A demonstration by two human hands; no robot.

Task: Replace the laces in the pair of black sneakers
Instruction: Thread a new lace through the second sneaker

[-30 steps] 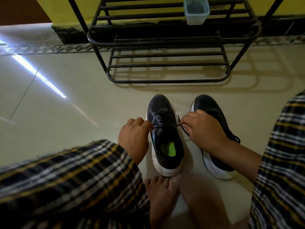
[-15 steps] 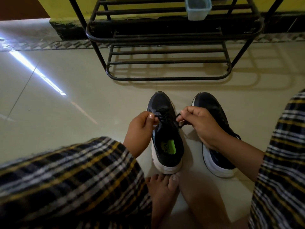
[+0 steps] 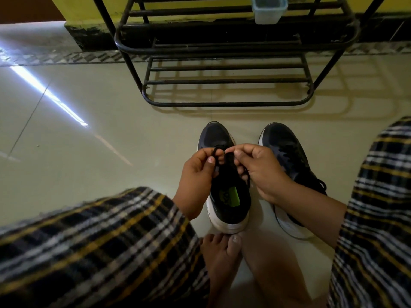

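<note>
Two black sneakers with white soles stand side by side on the floor, toes pointing away from me. The left sneaker (image 3: 226, 196) shows a green insole label. The right sneaker (image 3: 287, 150) is laced, and my right forearm crosses over it. Above the left sneaker's tongue, my left hand (image 3: 196, 174) pinches one end of the black lace (image 3: 219, 152) between thumb and fingers. My right hand (image 3: 260, 167) pinches the other end, looped close to the first. Both hands nearly touch.
A black metal shoe rack (image 3: 226, 70) stands on the floor just beyond the sneakers, with a small clear plastic box (image 3: 268, 8) on an upper shelf. My bare foot (image 3: 222, 252) lies behind the left sneaker's heel. Plaid-clothed knees flank the scene at both sides.
My hands were pulling the lace ends apart sideways over the left sneaker. They have since come together and risen, bringing both lace ends close above the tongue.
</note>
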